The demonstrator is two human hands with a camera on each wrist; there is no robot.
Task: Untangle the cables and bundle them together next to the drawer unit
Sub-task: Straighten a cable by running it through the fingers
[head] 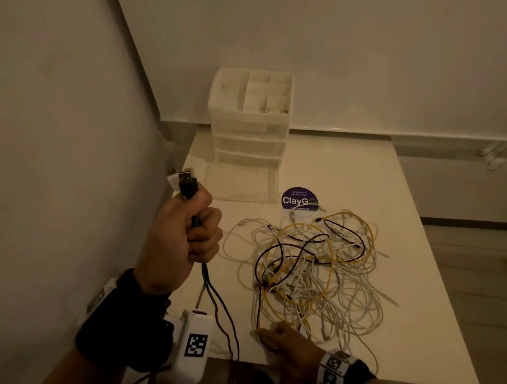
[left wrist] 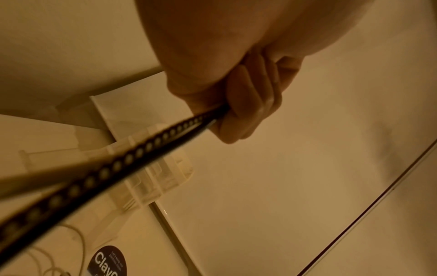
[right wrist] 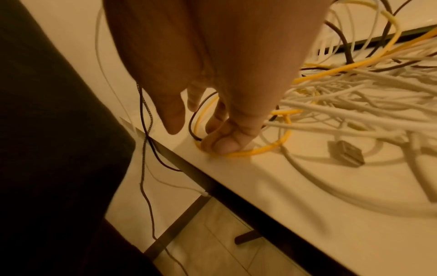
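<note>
My left hand (head: pixel 184 238) is raised over the table's left side. It grips a bunch of cable ends in a fist, with a black USB plug (head: pixel 186 183) and a white plug sticking out on top. A black braided cable (left wrist: pixel 132 156) runs taut from that fist (left wrist: pixel 238 104) and hangs over the front edge. The tangle (head: pixel 310 265) of white, yellow and dark cables lies mid-table. At its near edge my right hand (head: pixel 284 342) presses fingertips (right wrist: pixel 220 143) on a yellow cable loop (right wrist: pixel 260 149), thumb apart. The white drawer unit (head: pixel 250 120) stands at the back.
The unit's bottom drawer (head: pixel 238 185) is pulled out toward the tangle. A round purple sticker (head: pixel 299 199) lies beside it. A wall runs close along the left. A grey plug (right wrist: pixel 346 155) rests near the table's front edge (right wrist: pixel 236 186), with tiled floor below.
</note>
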